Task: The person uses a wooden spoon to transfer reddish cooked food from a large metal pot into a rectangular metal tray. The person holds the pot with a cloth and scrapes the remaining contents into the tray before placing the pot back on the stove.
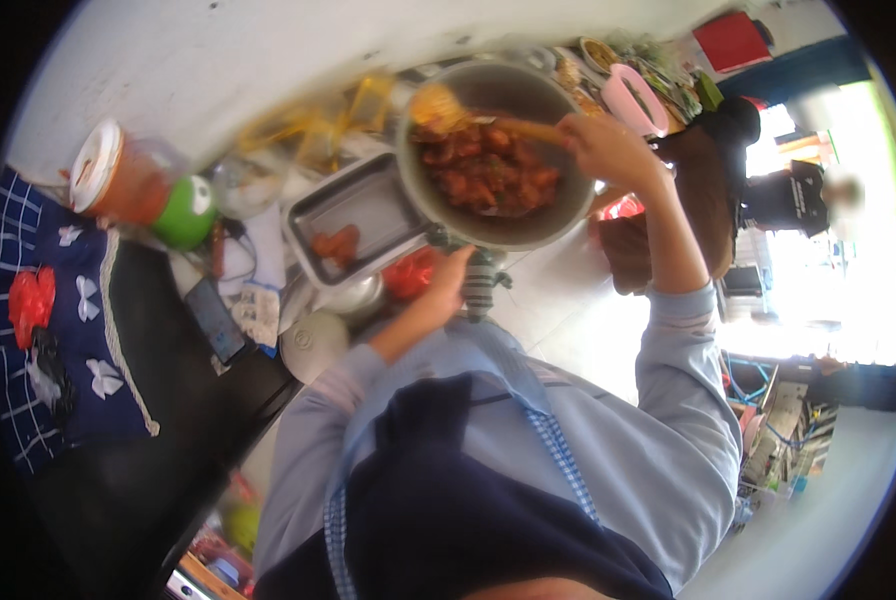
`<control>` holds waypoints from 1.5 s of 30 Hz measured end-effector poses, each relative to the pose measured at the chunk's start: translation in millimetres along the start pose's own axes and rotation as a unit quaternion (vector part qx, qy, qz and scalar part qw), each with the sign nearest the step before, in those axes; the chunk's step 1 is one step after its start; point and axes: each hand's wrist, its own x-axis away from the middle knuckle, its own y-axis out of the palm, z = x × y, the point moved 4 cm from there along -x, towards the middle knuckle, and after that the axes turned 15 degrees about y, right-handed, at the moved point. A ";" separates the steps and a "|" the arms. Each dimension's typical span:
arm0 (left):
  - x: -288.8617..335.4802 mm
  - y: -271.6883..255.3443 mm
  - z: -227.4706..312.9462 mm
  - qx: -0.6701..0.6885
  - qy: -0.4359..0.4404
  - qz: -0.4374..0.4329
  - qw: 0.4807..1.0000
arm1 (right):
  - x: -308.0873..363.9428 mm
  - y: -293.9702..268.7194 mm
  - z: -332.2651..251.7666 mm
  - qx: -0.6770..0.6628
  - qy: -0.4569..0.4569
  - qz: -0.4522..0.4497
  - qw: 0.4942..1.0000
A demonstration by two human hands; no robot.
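My right hand (608, 150) is closed round the handle of a wooden spoon (528, 129) and reaches over the far right rim of a large grey pot (413, 190). The spoon's round, pale head (436, 108) is over the pot's upper left side. Reddish-brown pieces of sauced food, perhaps chicken (488, 165), lie in the pot. At the pot's near edge, my left hand (451, 285) is closed on a grey and dark striped cloth (479, 285); its fingertips are partly hidden. Left of the pot stands a rectangular metal tray (363, 215) with one reddish piece (338, 245) in it.
A white-lidded tub (103, 170), a green round container (183, 212) and a phone (214, 318) lie at left. Under the tray's near side are a red bag (411, 272) and a pale round lid (315, 347). A pink basket (635, 100) stands beyond; another person (708, 150) is at right.
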 end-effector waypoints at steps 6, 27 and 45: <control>-6.4 -3.7 -9.6 -0.043 0.004 0.038 0.998 | -19.6 -4.7 44.7 0.242 0.050 0.097 0.964; 5.7 16.9 -11.0 -0.109 0.075 0.006 0.991 | -13.3 54.3 126.4 0.194 0.076 -0.138 0.968; -3.6 -0.4 -10.4 -0.128 0.111 0.038 0.985 | 5.5 3.2 163.0 0.033 0.100 -0.160 0.982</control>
